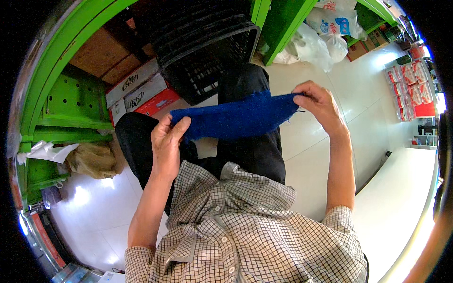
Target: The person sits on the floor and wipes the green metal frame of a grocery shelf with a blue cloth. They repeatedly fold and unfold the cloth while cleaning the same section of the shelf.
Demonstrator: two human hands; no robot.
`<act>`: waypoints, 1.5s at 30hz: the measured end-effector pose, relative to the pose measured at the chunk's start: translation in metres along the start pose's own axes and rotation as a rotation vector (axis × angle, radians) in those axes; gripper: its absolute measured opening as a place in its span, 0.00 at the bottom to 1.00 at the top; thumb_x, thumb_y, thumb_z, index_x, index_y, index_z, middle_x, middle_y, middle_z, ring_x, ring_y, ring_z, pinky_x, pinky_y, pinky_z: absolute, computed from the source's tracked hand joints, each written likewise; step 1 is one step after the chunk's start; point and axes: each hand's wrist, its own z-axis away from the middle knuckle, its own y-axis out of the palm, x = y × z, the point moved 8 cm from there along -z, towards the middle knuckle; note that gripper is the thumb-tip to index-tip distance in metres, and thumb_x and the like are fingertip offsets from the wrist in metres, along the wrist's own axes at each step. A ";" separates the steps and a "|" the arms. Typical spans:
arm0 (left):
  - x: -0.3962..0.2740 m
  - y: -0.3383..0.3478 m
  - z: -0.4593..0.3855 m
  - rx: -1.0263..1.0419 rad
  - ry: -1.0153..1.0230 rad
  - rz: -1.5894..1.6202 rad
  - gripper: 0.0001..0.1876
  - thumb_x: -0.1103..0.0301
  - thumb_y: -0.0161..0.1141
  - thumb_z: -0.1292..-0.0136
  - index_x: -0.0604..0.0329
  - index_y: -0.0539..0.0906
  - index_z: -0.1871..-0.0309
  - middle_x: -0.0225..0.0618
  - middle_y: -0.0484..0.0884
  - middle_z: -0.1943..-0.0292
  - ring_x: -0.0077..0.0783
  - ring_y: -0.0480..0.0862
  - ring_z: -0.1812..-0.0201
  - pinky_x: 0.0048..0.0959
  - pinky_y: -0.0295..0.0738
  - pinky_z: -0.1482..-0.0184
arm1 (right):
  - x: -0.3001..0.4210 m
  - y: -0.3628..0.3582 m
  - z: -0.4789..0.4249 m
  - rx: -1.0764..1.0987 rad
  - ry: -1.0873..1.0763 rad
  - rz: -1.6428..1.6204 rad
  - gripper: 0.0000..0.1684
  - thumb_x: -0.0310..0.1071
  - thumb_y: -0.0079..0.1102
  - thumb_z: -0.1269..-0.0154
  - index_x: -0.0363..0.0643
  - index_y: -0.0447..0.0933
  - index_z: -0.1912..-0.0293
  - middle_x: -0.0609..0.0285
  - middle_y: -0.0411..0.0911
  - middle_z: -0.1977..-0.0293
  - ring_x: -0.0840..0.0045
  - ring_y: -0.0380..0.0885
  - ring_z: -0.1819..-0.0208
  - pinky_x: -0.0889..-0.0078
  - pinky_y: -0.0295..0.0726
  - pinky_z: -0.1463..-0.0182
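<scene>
A strip of dark blue fabric (230, 118) with frayed edges is stretched between my two hands, above my knees. My left hand (167, 141) pinches its left end between thumb and fingers. At the other end, my right hand (316, 102) holds the narrower corner, raised a little higher than the left. Loose threads hang from the lower edge near the right hand. Below the fabric show the legs of my dark trousers (244, 155), partly covered by it.
Black plastic crates (212, 53) stand in front of my knees, beside printed cardboard boxes (136, 92). Green shelving (74, 95) rises on the left. White plastic bags (308, 42) lie at the upper right. A white surface (393, 198) is close on my right, with wrapped red-and-white packs (407, 85) beyond.
</scene>
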 end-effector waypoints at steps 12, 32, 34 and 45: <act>0.073 0.001 -0.036 0.013 -0.249 0.164 0.17 0.64 0.65 0.32 0.61 0.75 0.44 0.37 0.79 0.53 0.32 0.79 0.47 0.35 0.73 0.41 | -0.058 0.020 -0.037 0.017 0.134 -0.148 0.09 0.30 0.63 0.32 0.39 0.79 0.53 0.68 0.79 0.65 0.83 0.76 0.62 0.75 0.79 0.58; 0.043 0.108 0.027 0.348 0.616 -0.983 0.29 0.63 0.69 0.38 0.61 0.72 0.37 0.48 0.70 0.38 0.55 0.73 0.37 0.47 0.72 0.34 | 0.002 0.071 0.050 -0.205 -0.513 0.643 0.19 0.24 0.66 0.45 0.43 0.80 0.52 0.58 0.79 0.51 0.61 0.79 0.49 0.58 0.83 0.51; 0.038 0.113 0.027 0.279 0.637 -1.012 0.29 0.62 0.69 0.38 0.62 0.71 0.37 0.49 0.71 0.38 0.56 0.74 0.37 0.48 0.73 0.36 | 0.017 0.068 0.043 -0.214 -0.577 0.667 0.18 0.25 0.66 0.46 0.42 0.80 0.53 0.59 0.79 0.56 0.63 0.80 0.55 0.60 0.83 0.54; 0.016 0.076 -0.016 0.038 0.508 -0.919 0.12 0.62 0.60 0.28 0.61 0.79 0.54 0.42 0.83 0.69 0.43 0.86 0.71 0.37 0.81 0.69 | 0.135 0.085 -0.014 -0.182 -0.868 0.635 0.08 0.29 0.64 0.44 0.44 0.77 0.63 0.61 0.74 0.71 0.66 0.80 0.68 0.62 0.79 0.68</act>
